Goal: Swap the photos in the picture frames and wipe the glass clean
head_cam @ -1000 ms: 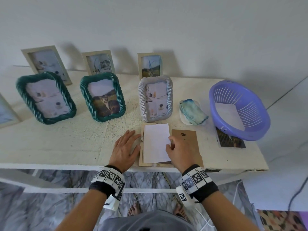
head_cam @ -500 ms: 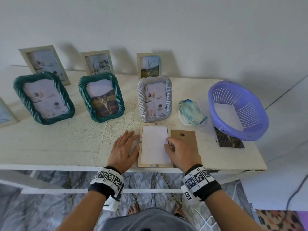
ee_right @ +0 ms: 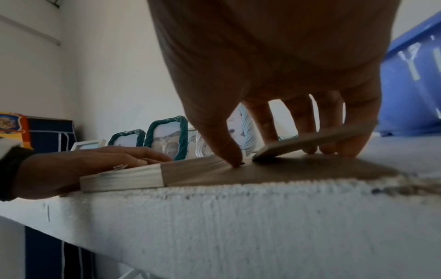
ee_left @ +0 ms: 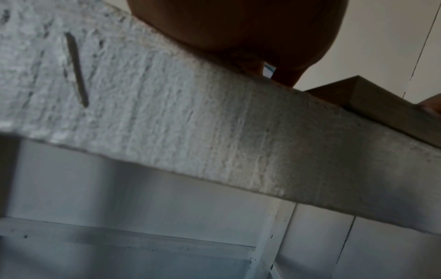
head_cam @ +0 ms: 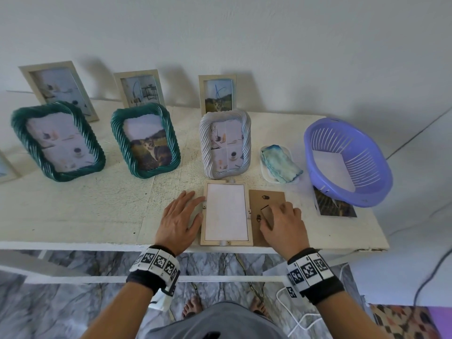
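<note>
A light wooden frame (head_cam: 226, 242) lies face down at the table's front edge, with a photo (head_cam: 226, 212) in it, white back up. My left hand (head_cam: 181, 216) lies flat on the table, fingers straight against the frame's left side. The brown backing board (head_cam: 274, 195) lies just right of the frame. My right hand (head_cam: 276, 214) rests on it with its fingertips (ee_right: 326, 150) pressing down and the thumb at the frame's right edge. The board's stand flap (ee_right: 310, 138) is tilted up in front of those fingers. A blue-green cloth (head_cam: 281, 165) lies on a small white dish.
A purple basket (head_cam: 347, 162) holding a white sheet stands at the right, partly over a loose landscape photo (head_cam: 333, 206). Two green frames (head_cam: 58, 140) (head_cam: 145, 140) and a pale ribbed one (head_cam: 225, 143) stand mid-table, three wooden frames behind. The table's front edge (ee_left: 214, 132) is under my wrists.
The white-backed photo went from lying askew to sitting square inside the frame. My right hand left it and moved right onto the backing board. The left hand stayed put.
</note>
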A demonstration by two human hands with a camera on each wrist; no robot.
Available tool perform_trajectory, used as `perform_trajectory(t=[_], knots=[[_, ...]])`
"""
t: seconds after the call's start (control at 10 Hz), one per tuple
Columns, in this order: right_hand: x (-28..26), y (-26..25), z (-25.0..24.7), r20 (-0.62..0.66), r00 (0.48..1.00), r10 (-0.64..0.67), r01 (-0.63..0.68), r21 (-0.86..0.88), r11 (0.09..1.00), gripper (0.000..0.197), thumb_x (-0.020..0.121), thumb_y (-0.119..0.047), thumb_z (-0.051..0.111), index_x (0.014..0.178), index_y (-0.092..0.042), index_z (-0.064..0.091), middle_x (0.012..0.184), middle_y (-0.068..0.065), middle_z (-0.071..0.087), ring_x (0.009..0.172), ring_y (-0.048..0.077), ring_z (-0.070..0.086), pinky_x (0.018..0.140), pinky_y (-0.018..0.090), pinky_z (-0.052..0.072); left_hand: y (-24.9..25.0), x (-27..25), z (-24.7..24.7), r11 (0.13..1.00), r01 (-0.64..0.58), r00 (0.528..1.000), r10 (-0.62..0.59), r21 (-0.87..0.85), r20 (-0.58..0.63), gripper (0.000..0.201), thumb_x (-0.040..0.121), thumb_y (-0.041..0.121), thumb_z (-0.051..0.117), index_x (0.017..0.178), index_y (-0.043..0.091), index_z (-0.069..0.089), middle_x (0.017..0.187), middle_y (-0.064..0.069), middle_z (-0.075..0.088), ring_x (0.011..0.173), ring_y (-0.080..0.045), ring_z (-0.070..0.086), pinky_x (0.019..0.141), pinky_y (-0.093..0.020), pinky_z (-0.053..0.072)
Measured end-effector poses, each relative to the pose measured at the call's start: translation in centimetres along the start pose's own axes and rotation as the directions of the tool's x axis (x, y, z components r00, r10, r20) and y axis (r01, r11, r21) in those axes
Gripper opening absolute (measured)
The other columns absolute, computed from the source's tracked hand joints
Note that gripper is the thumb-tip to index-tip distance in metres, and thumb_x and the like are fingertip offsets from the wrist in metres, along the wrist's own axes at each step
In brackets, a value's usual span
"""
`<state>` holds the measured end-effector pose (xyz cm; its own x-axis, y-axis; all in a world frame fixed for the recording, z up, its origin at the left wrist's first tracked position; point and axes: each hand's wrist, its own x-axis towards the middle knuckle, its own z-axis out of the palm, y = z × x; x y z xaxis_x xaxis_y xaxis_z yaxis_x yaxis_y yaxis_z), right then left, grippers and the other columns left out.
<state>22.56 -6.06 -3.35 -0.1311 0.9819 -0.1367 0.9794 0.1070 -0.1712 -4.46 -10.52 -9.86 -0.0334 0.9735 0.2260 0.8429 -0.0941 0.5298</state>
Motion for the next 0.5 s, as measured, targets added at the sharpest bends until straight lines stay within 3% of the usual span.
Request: perform_trajectory(t=[0.2,0.3,0.5], knots=[[0.1,1.4,0.0,0.021,0.992,0.123,-0.125,0.195,0.973,0.047,0.088,-0.04,0.063,0.119,-0.005,0.057,0.135,0.017,0.039,0.116,0.035,0.04,0.098,0.039,0.037,-0.1,0.0,0.0,1.0,0.004,1.0,-0.004,0.001,0.005,0.05,0.095,0.046,0.035,0.139,0.029,0.052,0.151,-0.003,0.045,0.147,-0.02,0.029,0.116,-0.04,0.025],[0.0,1.9,-0.6,-0.046,0.987,0.152,-0.131,0.309,0.942,0.042,0.08,-0.037,0.071,0.106,-0.006,0.058,0.119,0.016,0.048,0.105,0.036,0.048,0.089,0.037,0.039,0.0,0.0,0.0,1.0,0.002,1.0,-0.002,0.001,0.006,0.05,0.095,0.046,0.035,0.139,0.028,0.052,0.151,-0.003,0.046,0.146,-0.02,0.029,0.116,-0.04,0.026],[-0.2,-1.4,-1.8,-0.22,0.975,0.026,0.046,0.315,0.948,0.038,0.077,-0.038,0.074,0.097,-0.009,0.061,0.117,0.013,0.049,0.102,0.031,0.048,0.081,0.03,0.041,0.0,0.0,0.0,1.0,0.003,1.0,-0.003,0.0,0.011,0.05,0.096,0.046,0.035,0.139,0.028,0.052,0.151,-0.003,0.046,0.147,-0.019,0.029,0.117,-0.042,0.027]])
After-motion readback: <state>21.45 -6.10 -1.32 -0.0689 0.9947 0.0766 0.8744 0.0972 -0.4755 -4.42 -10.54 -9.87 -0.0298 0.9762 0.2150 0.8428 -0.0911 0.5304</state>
